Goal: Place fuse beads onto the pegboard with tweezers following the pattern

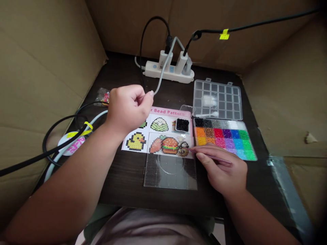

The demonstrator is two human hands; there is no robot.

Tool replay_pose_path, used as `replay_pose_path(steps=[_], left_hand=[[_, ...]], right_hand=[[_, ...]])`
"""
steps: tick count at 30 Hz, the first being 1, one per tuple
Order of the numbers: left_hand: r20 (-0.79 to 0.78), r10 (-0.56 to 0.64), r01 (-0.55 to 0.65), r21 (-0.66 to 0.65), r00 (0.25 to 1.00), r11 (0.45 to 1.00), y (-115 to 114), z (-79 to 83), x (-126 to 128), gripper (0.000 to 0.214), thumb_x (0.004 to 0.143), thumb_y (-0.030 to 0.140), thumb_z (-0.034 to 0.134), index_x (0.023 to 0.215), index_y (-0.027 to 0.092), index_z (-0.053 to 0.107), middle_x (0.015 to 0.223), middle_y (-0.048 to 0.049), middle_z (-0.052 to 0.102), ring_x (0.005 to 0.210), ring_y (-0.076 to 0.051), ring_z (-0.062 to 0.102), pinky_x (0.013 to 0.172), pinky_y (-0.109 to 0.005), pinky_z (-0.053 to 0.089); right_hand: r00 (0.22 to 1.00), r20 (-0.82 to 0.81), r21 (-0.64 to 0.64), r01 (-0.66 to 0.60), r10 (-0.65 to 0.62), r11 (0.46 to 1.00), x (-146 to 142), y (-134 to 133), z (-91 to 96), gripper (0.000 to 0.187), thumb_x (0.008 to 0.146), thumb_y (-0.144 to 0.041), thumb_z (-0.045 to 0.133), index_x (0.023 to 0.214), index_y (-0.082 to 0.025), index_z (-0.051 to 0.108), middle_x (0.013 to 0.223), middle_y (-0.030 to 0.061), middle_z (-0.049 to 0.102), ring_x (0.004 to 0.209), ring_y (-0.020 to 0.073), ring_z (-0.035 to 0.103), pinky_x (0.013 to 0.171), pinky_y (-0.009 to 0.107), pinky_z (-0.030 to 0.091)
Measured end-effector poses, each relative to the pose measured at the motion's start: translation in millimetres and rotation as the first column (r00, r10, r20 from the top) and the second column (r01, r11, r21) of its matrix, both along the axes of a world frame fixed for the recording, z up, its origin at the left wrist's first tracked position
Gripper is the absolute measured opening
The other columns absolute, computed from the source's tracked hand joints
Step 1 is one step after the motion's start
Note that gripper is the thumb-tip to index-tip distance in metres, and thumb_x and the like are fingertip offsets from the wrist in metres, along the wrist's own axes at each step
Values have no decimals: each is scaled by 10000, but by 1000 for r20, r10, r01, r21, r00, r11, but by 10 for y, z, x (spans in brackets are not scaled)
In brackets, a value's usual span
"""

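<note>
My left hand (129, 107) is raised above the table, fingers curled into a loose fist over the top left of the bead pattern sheet (159, 131); what, if anything, it pinches is hidden. My right hand (223, 170) rests on the table and grips thin pink tweezers (209, 156), whose tip points left at the lower right of the sheet. A clear square pegboard (170, 172) lies just below the sheet. A small tray of black beads (182, 125) sits on the sheet.
An open bead box (224, 137) with coloured compartments and a clear lid (217, 98) lies at right. A white power strip (167, 69) with plugs sits at the back. Black and grey cables (63, 136) loop at left. Cardboard walls surround the dark table (127, 177).
</note>
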State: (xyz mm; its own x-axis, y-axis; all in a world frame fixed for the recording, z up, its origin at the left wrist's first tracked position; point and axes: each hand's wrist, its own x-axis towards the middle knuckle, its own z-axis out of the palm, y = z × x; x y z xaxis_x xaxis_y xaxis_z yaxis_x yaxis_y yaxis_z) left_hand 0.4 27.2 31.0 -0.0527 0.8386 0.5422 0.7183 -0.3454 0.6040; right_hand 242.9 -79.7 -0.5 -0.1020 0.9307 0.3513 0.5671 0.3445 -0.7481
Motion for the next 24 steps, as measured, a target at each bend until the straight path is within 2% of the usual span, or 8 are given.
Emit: replay_pose_path(steps=[24], left_hand=[[6,-4,4,5,1000,1000,6,-8,-5,390,742,257,607,445,181,367,416,40,295,422,-79,268,454,-298,232]], right_hand=[[1000,5,-16,-19,19,1000,-8,8,1,188,779,-92,632,863,-243,707,852,-1,720,789,143,671,742,268,533]])
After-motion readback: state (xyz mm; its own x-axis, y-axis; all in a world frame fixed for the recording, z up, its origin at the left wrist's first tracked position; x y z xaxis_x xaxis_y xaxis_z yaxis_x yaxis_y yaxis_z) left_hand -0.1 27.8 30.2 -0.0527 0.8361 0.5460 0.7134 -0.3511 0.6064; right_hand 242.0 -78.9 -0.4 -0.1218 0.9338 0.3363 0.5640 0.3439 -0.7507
